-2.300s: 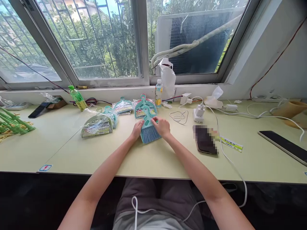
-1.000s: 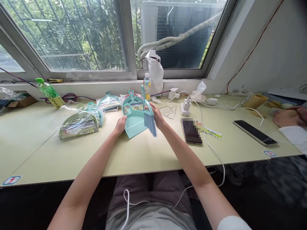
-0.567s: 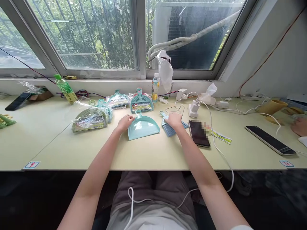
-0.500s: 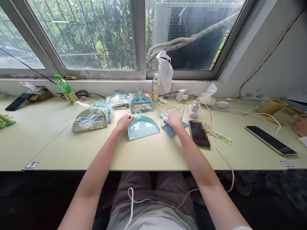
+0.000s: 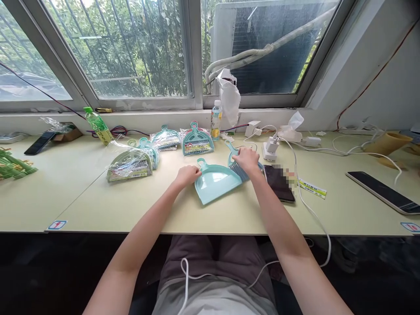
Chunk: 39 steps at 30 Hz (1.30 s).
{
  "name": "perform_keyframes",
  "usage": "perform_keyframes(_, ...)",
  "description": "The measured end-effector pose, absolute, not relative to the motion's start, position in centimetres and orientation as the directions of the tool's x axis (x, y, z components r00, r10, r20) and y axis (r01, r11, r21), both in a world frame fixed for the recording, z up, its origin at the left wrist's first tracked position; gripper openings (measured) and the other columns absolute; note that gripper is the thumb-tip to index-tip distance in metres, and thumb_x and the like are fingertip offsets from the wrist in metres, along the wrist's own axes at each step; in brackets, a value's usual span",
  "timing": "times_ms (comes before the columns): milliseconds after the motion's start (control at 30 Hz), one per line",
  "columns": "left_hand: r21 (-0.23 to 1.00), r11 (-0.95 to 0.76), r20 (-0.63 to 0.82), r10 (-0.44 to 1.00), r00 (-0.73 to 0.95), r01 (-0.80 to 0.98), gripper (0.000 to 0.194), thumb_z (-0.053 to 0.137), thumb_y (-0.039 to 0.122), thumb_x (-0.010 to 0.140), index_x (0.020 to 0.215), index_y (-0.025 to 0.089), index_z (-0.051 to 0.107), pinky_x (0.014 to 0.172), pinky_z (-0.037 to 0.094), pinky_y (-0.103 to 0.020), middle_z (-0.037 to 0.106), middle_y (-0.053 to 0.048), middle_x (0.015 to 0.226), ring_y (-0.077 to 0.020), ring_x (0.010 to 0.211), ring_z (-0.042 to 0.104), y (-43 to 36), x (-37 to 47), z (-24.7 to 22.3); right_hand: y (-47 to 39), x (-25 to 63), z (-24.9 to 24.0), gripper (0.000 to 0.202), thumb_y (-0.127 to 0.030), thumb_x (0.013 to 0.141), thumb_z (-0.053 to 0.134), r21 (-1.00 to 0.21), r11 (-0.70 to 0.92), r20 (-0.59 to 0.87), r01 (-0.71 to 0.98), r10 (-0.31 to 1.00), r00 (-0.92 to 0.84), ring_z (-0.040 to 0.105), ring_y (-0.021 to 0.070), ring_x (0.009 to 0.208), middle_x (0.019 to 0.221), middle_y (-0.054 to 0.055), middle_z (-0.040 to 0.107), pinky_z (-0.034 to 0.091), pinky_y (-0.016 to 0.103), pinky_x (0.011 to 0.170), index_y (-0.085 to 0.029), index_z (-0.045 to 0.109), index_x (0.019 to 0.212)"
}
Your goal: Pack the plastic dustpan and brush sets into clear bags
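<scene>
A light teal dustpan [image 5: 216,183] lies on the pale table, turned at an angle, its looped handle pointing up and left. My left hand [image 5: 188,176] is closed on the dustpan's left edge beside the handle. My right hand [image 5: 246,159] is closed on a small teal brush [image 5: 232,151] with blue-grey bristles, which sits just right of the dustpan, bristles by its right corner. My fingers hide part of the brush. Behind them are wrapped dustpan sets [image 5: 197,142], and another bagged set [image 5: 129,165] lies to the left.
A phone [image 5: 278,183] and a yellow-green label strip [image 5: 312,189] lie right of my right hand. White cables cross the table near a charger [image 5: 270,148]. Two bottles [image 5: 215,120] stand at the back. A tablet [image 5: 382,191] lies far right.
The dustpan has moved right and tilted, with my left hand at its edge. The brush and my right hand have shifted slightly, and brush and dustpan are now closer. The whole view has shifted a little.
</scene>
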<state>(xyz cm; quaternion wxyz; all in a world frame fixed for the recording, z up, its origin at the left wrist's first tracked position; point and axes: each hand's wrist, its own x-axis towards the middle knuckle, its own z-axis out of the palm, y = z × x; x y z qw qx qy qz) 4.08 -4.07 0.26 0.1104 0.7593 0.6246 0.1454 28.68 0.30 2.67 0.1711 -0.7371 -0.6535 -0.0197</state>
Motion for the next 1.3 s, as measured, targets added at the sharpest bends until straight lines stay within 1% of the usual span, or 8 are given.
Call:
perform_keyframes(267,0.260,-0.178,0.054,0.984,0.170,0.949,0.034,0.039,0.027,0.087,0.053,0.020,0.039,0.058,0.030,-0.031,0.060,-0.006,0.066,-0.0211,0.068,0.058,-5.0,5.9,0.2,-2.2,29.6,7.1,0.027,-0.037,0.087,0.056,-0.239,0.113,0.641,0.965,0.764,0.069,0.064,0.0222,0.085,0.112,0.011,0.065,0.039,0.029,0.068,-0.019,0.067,0.104)
perform_keyframes(433,0.408,-0.325,0.059,0.942,0.330,0.853,0.050,0.030,0.041,0.096,0.055,0.020,0.049,0.065,0.035,-0.030,0.063,-0.003,0.065,-0.0183,0.065,0.056,-5.1,5.9,0.0,-2.8,27.1,5.3,0.016,-0.038,0.079,0.066,-0.152,0.422,0.235,0.894,0.894,-0.382,0.064,0.0187,0.086,0.096,0.002,0.071,0.037,0.026,0.066,-0.024,0.071,0.087)
perform_keyframes(533,0.464,-0.432,0.061,0.886,0.459,0.773,0.047,0.032,0.040,0.097,0.063,0.020,0.058,0.066,0.038,-0.028,0.064,-0.001,0.066,-0.0164,0.063,0.057,-5.2,5.6,0.4,-2.7,25.3,3.8,0.016,-0.035,0.078,0.067,-0.087,0.442,0.107,0.893,0.895,-0.432,0.064,0.0191,0.087,0.094,0.004,0.073,0.035,0.026,0.064,-0.022,0.071,0.086)
perform_keyframes(633,0.358,-0.439,0.241,0.896,0.373,0.824,0.034,0.042,0.040,0.095,0.077,0.020,0.063,0.065,0.041,-0.028,0.066,-0.002,0.072,-0.0181,0.068,0.061,-4.8,4.7,0.8,-2.5,24.6,3.1,0.019,-0.039,0.081,0.065,-0.093,0.456,0.084,0.885,0.890,-0.449,0.064,0.0189,0.086,0.094,0.004,0.073,0.035,0.026,0.063,-0.022,0.071,0.087)
perform_keyframes(767,0.102,-0.512,0.532,0.752,0.388,0.853,0.031,0.062,0.033,0.086,0.114,0.020,0.059,0.087,0.048,-0.035,0.065,-0.008,0.118,-0.0249,0.109,0.060,-3.7,3.0,0.3,-2.1,24.6,2.8,0.021,-0.042,0.083,0.065,-0.120,0.458,0.052,0.881,0.889,-0.455,0.063,0.0188,0.084,0.094,0.004,0.072,0.034,0.026,0.063,-0.022,0.071,0.088)
perform_keyframes(933,-0.123,-0.579,0.474,0.679,0.560,0.806,0.039,0.063,0.016,0.084,0.121,0.018,0.054,0.113,0.036,-0.045,0.064,-0.010,0.119,-0.0236,0.111,0.061,-2.5,2.3,-1.2,-1.8,24.3,1.9,0.019,-0.041,0.084,0.066,-0.205,0.497,0.103,0.843,0.868,-0.486,0.062,0.0188,0.090,0.099,0.003,0.071,0.035,0.026,0.064,-0.023,0.068,0.089)
perform_keyframes(1133,-0.312,-0.607,0.459,0.577,0.675,0.731,0.026,0.051,0.010,0.089,0.111,0.017,0.062,0.115,0.036,-0.047,0.066,-0.010,0.118,-0.0227,0.114,0.063,-2.3,1.8,-1.3,-1.7,24.2,1.3,0.015,-0.037,0.085,0.068,-0.338,0.534,0.144,0.775,0.843,-0.518,0.062,0.0172,0.090,0.100,0.001,0.070,0.037,0.025,0.069,-0.022,0.066,0.088)
perform_keyframes(1300,-0.315,-0.695,0.457,0.486,0.745,0.646,0.037,0.042,0.003,0.092,0.123,0.013,0.060,0.104,0.048,-0.036,0.064,-0.013,0.129,-0.0196,0.121,0.061,-2.1,1.4,-1.8,-1.3,24.9,1.3,0.016,-0.036,0.082,0.070,-0.473,0.522,0.142,0.710,0.840,-0.523,0.061,0.0161,0.093,0.099,-0.001,0.069,0.039,0.024,0.073,-0.022,0.065,0.088)
